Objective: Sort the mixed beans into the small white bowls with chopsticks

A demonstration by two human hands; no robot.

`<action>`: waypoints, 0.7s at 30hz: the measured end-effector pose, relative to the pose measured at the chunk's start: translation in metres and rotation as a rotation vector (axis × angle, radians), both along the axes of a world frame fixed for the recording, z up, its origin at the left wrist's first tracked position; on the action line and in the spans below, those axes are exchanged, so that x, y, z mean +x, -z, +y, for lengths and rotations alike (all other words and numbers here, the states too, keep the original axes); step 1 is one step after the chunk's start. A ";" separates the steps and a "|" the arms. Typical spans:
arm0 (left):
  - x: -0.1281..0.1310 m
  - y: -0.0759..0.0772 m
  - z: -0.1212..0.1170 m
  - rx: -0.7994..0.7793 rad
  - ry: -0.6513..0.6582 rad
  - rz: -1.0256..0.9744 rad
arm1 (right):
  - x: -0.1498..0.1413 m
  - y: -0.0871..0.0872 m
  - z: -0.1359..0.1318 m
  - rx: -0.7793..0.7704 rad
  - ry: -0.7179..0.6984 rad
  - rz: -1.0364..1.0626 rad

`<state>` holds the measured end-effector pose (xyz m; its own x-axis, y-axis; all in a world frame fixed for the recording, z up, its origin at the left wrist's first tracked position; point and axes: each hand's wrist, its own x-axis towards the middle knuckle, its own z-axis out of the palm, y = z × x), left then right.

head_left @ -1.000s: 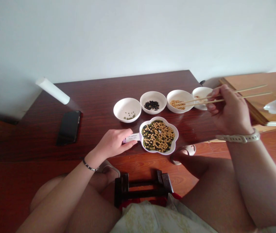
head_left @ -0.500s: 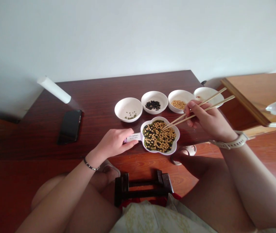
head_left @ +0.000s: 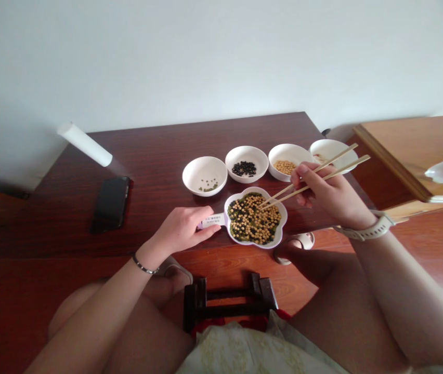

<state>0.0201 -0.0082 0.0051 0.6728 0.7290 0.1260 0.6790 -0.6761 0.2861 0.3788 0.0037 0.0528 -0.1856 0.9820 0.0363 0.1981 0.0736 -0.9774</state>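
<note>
The right hand pinched chopsticks over the flower-shaped dish (any bean at the tips unclear); the left hand lay open against its label.

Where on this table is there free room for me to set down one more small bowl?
The widest bare patch of the dark wooden table lies between the phone and the white bowl of green beans, behind the left hand. It is crowded around the flower-shaped dish, where the bowls and the right hand sit close.
</note>
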 end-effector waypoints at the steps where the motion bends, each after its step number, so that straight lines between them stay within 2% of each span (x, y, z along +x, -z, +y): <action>1: 0.000 0.000 0.000 0.001 0.000 0.000 | 0.000 0.001 0.000 0.001 0.004 0.002; 16: 0.000 0.000 -0.001 -0.003 -0.003 -0.001 | 0.001 -0.007 -0.001 -0.018 0.093 0.059; 21: 0.000 0.000 0.000 -0.005 -0.004 -0.007 | 0.006 -0.009 0.001 0.025 0.186 0.207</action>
